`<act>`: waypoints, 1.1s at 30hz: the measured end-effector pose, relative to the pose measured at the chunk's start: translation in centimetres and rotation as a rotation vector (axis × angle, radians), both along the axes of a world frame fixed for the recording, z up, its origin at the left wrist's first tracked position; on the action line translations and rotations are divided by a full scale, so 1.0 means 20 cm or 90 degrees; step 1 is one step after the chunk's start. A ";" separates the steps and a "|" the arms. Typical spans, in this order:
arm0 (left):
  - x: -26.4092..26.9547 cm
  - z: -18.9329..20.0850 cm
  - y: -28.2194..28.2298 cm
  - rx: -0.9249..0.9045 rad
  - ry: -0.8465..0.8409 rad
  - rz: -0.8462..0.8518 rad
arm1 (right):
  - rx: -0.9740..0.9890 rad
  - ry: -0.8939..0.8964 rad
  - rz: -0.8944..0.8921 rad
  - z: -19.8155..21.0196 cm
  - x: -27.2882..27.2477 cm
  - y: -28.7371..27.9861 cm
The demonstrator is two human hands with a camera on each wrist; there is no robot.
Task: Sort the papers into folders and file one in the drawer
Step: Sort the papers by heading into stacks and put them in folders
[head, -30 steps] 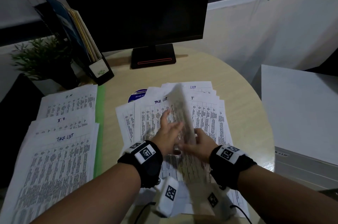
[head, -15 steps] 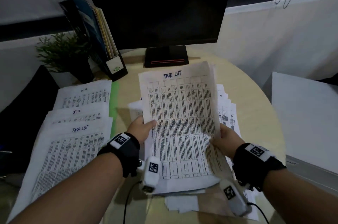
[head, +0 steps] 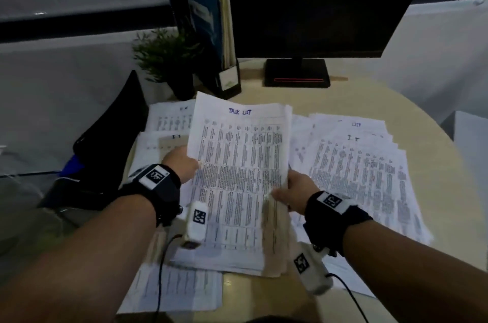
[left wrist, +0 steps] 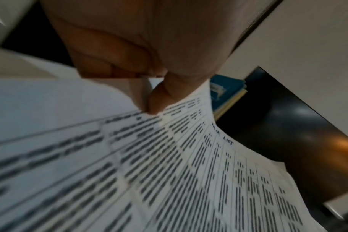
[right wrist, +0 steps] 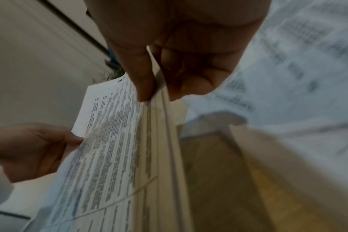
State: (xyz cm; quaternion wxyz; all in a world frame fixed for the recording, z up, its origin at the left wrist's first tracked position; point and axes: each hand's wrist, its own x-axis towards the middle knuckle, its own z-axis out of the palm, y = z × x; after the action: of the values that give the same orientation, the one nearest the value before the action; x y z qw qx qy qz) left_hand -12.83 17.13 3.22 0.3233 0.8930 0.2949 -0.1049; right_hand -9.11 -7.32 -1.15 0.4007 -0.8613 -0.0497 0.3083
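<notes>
Two hands lift a sheaf of "Task List" papers [head: 239, 164] above the worktop [head: 343, 95]: left hand [head: 179, 164] pinching its left edge, right hand [head: 293, 193] fingers clamped on the right edge, over spread sheets [head: 369, 164]

An office desk it was: a monitor [head: 311, 0], a file holder [head: 211, 32] and papers [head: 364, 169] spread over the table [head: 343, 95].

The round, pale wooden bench [head: 343, 95] carries a fanned spread of printed sheets [head: 369, 169] on the right and more sheets [head: 169, 122] at the left. At the back stand a monitor base [head: 297, 73], a black file holder [head: 227, 77] and a small potted plant [head: 169, 58].
</notes>
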 end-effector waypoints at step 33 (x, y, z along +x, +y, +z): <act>0.24 -0.33 -0.88 0.053 0.187 -0.396 | -0.462 0.042 -0.271 -0.18 0.10 -0.86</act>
State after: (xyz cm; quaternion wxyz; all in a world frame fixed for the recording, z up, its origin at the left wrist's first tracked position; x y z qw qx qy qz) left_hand -7.96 -0.47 -3.34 0.1931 0.9280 0.0557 -0.3138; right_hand -7.13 -24.51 -4.77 0.1277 -0.9274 0.2539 0.2434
